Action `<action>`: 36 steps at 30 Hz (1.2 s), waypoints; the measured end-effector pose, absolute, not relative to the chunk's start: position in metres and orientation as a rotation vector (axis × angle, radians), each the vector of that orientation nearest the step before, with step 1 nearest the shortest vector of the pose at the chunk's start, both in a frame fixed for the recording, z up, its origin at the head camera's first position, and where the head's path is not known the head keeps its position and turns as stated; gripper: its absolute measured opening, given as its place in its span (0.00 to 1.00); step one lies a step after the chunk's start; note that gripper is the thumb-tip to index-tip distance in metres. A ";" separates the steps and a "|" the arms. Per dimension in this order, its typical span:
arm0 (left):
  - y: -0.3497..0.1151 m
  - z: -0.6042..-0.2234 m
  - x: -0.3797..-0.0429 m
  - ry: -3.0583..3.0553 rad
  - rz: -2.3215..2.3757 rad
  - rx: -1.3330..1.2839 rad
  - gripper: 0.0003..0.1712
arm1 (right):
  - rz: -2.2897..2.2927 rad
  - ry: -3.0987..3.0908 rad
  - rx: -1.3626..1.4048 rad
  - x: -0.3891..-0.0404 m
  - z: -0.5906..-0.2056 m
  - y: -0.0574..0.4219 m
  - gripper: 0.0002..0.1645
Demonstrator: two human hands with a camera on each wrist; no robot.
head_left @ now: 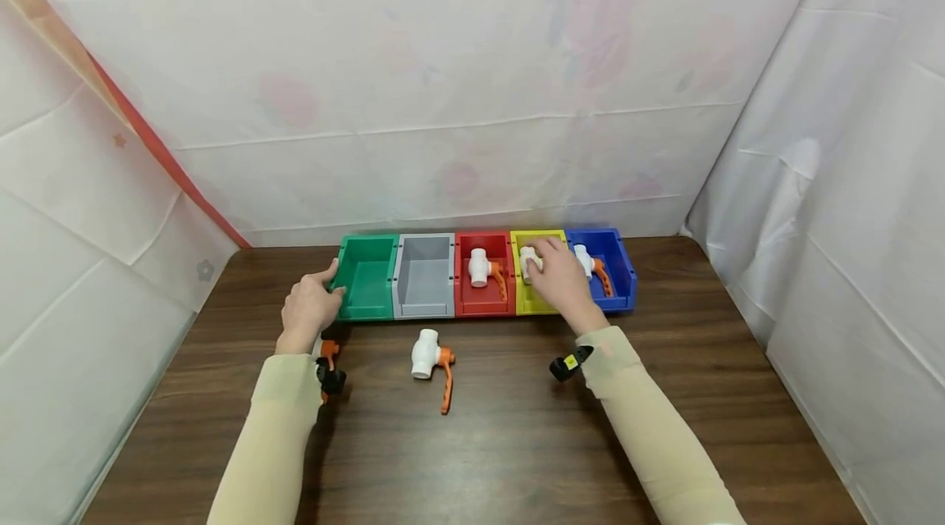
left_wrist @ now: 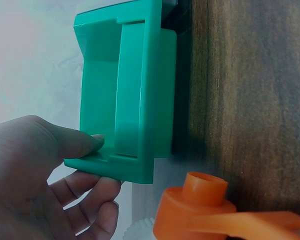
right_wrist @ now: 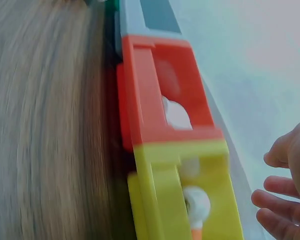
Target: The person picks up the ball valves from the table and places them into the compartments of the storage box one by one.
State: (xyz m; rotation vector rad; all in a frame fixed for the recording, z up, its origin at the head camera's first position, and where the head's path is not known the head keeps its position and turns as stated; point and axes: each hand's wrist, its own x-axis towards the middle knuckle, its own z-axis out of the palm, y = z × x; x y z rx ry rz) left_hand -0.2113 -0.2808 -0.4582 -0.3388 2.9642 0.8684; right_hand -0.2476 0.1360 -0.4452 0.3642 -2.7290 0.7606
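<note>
My left hand [head_left: 308, 308] holds the outer side wall of the green bin [head_left: 369, 314]. In the left wrist view its thumb lies inside that bin and the other fingers are outside. Over the yellow bin [head_left: 539, 306] is my right hand [head_left: 559, 277]. Its fingers are loosely bent and hold nothing in the right wrist view. A white ball valve [right_wrist: 196, 204] with an orange handle lies in the yellow bin, partly hidden by that hand in the head view. Similar valves lie in the red bin [head_left: 483, 308] and the blue bin [head_left: 626, 287].
Between the green and red bins stands a grey bin [head_left: 424, 310]. In front of the row, a white ball valve [head_left: 425, 354] with an orange lever lies on the wooden table [head_left: 502, 443]. Another valve's orange handle [left_wrist: 195, 215] shows beside the left wrist. White cloth [head_left: 458, 82] hangs behind.
</note>
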 end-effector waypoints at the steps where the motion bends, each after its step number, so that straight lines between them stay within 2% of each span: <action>1: -0.280 -0.458 -0.211 2.966 0.868 -0.338 0.34 | 0.766 -2.719 0.353 -0.247 -0.446 0.142 0.19; 15: -0.277 -0.461 -0.211 2.972 0.878 -0.321 0.34 | 0.709 -2.561 0.157 -0.226 -0.468 0.228 0.19; 20: -0.278 -0.460 -0.212 2.961 0.873 -0.331 0.35 | 0.717 -2.539 -0.003 -0.220 -0.482 0.251 0.21; 25: -0.279 -0.459 -0.212 2.964 0.855 -0.329 0.35 | 0.733 -2.582 -0.185 -0.216 -0.494 0.261 0.22; 36: -0.281 -0.457 -0.205 2.981 0.794 -0.308 0.35 | 0.814 -2.512 -0.255 -0.218 -0.502 0.262 0.19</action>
